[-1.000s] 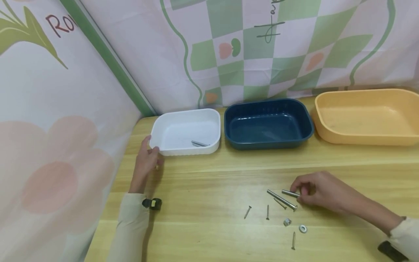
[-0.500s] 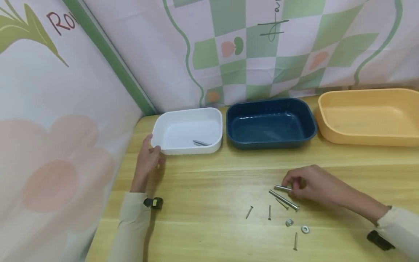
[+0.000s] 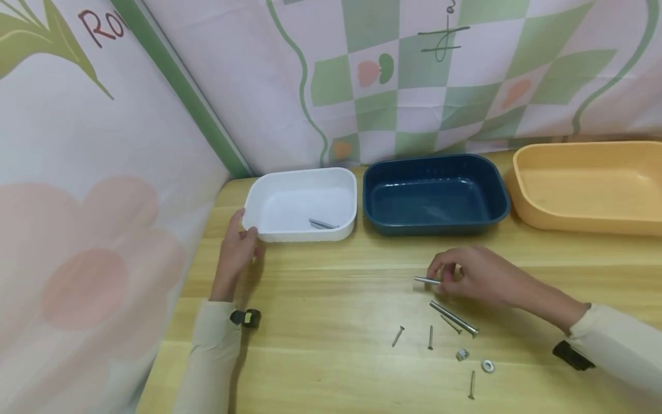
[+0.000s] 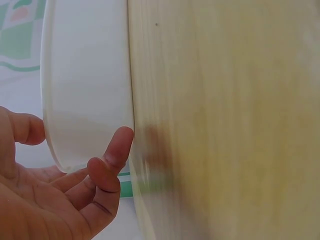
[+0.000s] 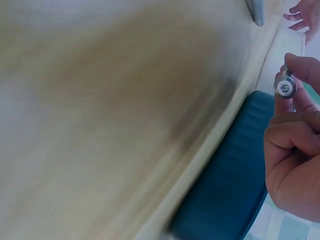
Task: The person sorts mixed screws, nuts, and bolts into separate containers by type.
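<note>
My left hand point(image 3: 235, 256) grips the near left corner of a white tray point(image 3: 297, 236), thumb at the rim and fingers about the corner in the left wrist view. Silvery metal rods point(image 3: 323, 223) lie inside that tray. Between thumb and fingers, my right hand point(image 3: 483, 276) pinches a bolt point(image 3: 425, 280); its round head with a hex socket faces the right wrist camera. Below this hand, a longer bolt point(image 3: 454, 319) lies on the table beside a thin screw point(image 3: 451, 325). Closer to me are a nut point(image 3: 462, 355), a washer point(image 3: 488, 366) and more screws point(image 3: 430, 337).
A dark blue tray point(image 3: 437, 229) stands right of the white one, and a yellow tray point(image 3: 595, 223) stands farther right. All three line the back of the wooden table point(image 3: 310, 322), against a patterned cloth point(image 3: 372, 115). Another cloth point(image 3: 77, 230) hangs along the left.
My right hand has carried the bolt left and toward the trays, away from the longer bolt. The left hand keeps its grip on the white tray. The head view has shifted slightly.
</note>
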